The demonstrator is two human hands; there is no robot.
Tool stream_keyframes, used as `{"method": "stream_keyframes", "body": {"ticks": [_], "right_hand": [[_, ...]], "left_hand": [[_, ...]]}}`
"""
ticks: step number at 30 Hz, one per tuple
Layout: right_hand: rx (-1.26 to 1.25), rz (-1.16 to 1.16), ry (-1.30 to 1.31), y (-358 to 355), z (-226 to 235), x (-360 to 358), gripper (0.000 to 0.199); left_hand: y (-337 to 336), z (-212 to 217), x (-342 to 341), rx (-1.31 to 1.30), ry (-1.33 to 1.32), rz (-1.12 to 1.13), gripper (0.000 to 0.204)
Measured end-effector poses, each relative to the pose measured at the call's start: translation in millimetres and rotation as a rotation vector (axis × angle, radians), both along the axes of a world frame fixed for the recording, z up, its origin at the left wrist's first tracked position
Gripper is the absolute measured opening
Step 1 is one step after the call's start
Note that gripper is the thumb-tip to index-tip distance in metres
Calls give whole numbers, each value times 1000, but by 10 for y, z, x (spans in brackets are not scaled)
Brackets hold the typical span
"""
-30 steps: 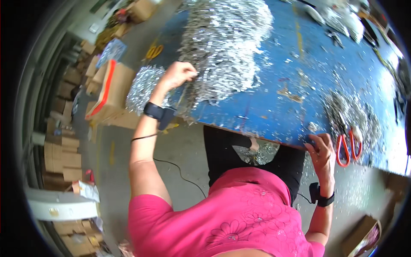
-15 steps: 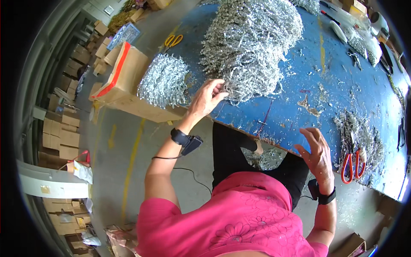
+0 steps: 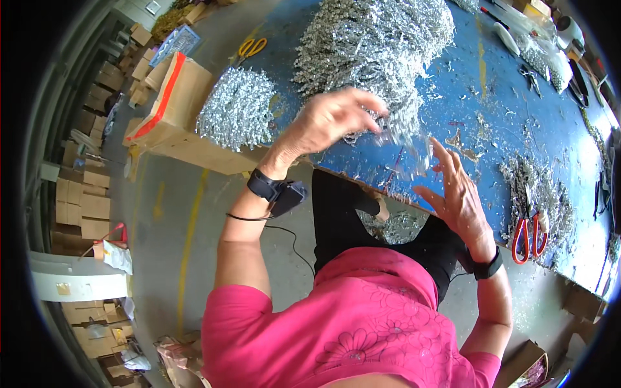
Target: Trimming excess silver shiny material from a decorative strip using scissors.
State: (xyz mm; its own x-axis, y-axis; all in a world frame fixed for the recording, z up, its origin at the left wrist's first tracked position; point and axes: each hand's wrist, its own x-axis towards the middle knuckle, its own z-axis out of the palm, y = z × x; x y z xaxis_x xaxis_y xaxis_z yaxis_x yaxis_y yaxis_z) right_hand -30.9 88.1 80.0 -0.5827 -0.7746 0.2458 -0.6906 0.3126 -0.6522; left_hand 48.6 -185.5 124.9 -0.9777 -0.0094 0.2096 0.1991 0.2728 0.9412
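Observation:
A big heap of silver tinsel (image 3: 381, 45) lies on the blue table (image 3: 462, 84) before me. My left hand (image 3: 326, 123) is at the heap's near edge with thumb and fingers pinched together. From them a blurred strand of silver tinsel (image 3: 406, 152) swings toward the right. Close to that strand, over the table's near edge, my right hand (image 3: 459, 200) is open with its fingers apart and nothing in it. To the left of my left hand lies a smaller, neat bundle of silver tinsel (image 3: 237, 108).
Red-handled scissors (image 3: 530, 236) rest on loose tinsel scraps (image 3: 550, 200) at the right. Yellow-handled scissors (image 3: 252, 48) lie beyond the small bundle. A cardboard box (image 3: 178, 116) with red tape stands at the table's left. Clear plastic bags (image 3: 540, 55) sit at the far right.
My left hand has moved right, drawing a strand of tinsel away from the heap. My right hand has come left and up toward it, still open. The view has shifted slightly.

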Motion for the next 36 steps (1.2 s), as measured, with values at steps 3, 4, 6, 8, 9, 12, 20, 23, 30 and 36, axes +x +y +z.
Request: {"method": "stream_keyframes", "body": {"ticks": [3, 4, 6, 8, 9, 12, 20, 23, 30, 36], "right_hand": [[-6, 11, 60, -56, -77, -80, 66], [60, 17, 68, -38, -145, -135, 65], [141, -48, 125, -49, -210, -228, 62], [120, -136, 151, -289, -211, -316, 61], [92, -206, 177, -441, -229, -369, 61], [83, -271, 201, -816, -404, -615, 61], [-76, -217, -232, -478, -448, -909, 30], [-524, -138, -746, -21, -408, -681, 16], [-578, -14, -975, 36, -466, -206, 19], [-477, 12, -894, 74, -436, -71, 17]], "left_hand": [[-539, -447, 198, -579, 90, 447, 15], [-599, -556, 330, -569, -2, 444, 19], [-487, -700, 401, -703, 9, 418, 30], [-373, -791, 370, -826, 111, 365, 47], [-294, -798, 336, -746, 84, 344, 42], [-528, -1009, 83, -976, 188, 331, 30], [-1005, -1117, 33, -821, 193, 445, 23], [-711, -870, 86, -887, 509, 639, 19], [662, -511, -326, 217, -154, -42, 41], [897, -468, -441, 594, -365, -167, 25]]}}
